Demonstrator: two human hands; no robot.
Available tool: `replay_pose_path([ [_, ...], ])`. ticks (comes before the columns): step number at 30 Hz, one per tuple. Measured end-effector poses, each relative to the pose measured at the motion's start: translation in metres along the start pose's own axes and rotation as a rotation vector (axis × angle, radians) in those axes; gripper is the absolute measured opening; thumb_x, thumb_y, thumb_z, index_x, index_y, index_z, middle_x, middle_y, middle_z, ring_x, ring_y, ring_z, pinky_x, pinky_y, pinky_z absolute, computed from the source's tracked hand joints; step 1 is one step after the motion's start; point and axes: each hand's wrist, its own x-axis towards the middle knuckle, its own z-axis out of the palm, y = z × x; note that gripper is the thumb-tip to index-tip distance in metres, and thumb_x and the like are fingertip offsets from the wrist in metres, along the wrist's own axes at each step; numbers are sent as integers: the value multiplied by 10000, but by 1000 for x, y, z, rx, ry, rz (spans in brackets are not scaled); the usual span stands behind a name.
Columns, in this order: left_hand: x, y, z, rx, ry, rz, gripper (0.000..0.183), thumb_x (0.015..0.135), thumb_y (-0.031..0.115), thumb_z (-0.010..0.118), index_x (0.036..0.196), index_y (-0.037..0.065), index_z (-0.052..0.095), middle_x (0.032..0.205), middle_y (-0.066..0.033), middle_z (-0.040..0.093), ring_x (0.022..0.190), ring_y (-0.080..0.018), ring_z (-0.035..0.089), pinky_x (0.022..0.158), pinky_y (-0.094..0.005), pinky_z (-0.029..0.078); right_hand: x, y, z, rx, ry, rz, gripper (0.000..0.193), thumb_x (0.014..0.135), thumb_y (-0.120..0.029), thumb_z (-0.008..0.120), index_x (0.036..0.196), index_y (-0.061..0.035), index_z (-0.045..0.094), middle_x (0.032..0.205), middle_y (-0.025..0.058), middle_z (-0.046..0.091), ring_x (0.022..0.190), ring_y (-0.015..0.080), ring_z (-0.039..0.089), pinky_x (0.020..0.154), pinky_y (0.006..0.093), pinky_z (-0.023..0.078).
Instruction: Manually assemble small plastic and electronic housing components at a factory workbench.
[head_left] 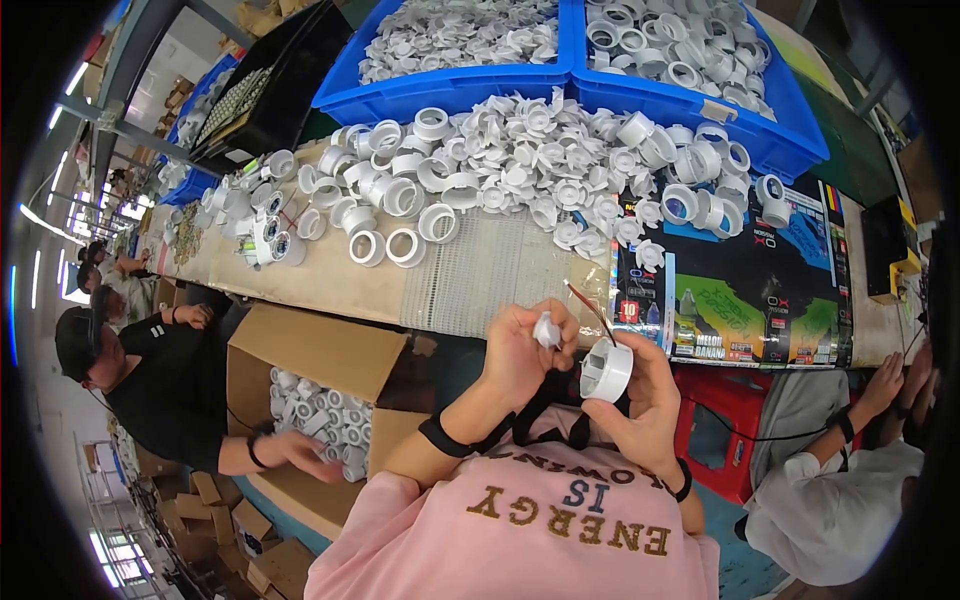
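Note:
My left hand point(522, 352) pinches a small white plastic fan blade piece point(547, 331) above the table's front edge. Beside it, my right hand point(648, 400) grips a white round housing point(608, 372), its hollow side turned toward the left hand. Thin dark and red wires point(592, 304) stick up out of that housing. The two parts are close together but apart. Ahead of my hands lies a heap of white bladed pieces point(560, 160), with loose white rings point(405, 247) to its left.
Blue bins point(450, 80) full of white parts stand at the back. Front left, an open cardboard box point(315, 345) holds more white parts; a co-worker's hand point(300, 452) reaches over it. At right are a red stool point(715, 440) and another person's arm point(850, 420).

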Motion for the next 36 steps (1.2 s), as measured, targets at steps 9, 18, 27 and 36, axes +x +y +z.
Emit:
replay_pose_path([
  [9, -7, 2, 18, 541, 188, 144, 117, 908, 158, 581, 902, 67, 508, 979, -119, 629, 872, -167, 597, 668, -292, 483, 2, 2, -2, -21, 56, -23, 689, 722, -93, 792, 1285, 13, 409, 1169, 117, 544, 1042, 175, 582, 901, 310, 466],
  [18, -9, -13, 13, 180, 150, 115, 181, 898, 130, 562, 1057, 51, 529, 1153, -114, 597, 1055, -144, 564, 859, -275, 445, 8, 13, 9, -288, 35, -66, 687, 675, -72, 802, 1258, 32, 454, 1125, 138, 559, 933, 197, 616, 764, 299, 523],
  [27, -11, -2, 39, 318, -105, 78, 603, 960, 347, 476, 1409, -12, 294, 1417, -187, 385, 1288, -261, 414, 1039, -391, 378, 12, 6, 6, -261, -43, -69, 691, 682, -120, 809, 1265, 24, 468, 1068, 130, 599, 898, 190, 620, 758, 298, 514],
  [36, -19, -8, 45, 379, -81, 69, 689, 973, 513, 258, 1392, -29, 329, 1437, -159, 370, 1317, -267, 373, 1073, -397, 322, 8, -4, 8, -453, -70, -128, 714, 665, -133, 817, 1270, 19, 470, 1057, 166, 604, 874, 243, 620, 751, 316, 508],
])
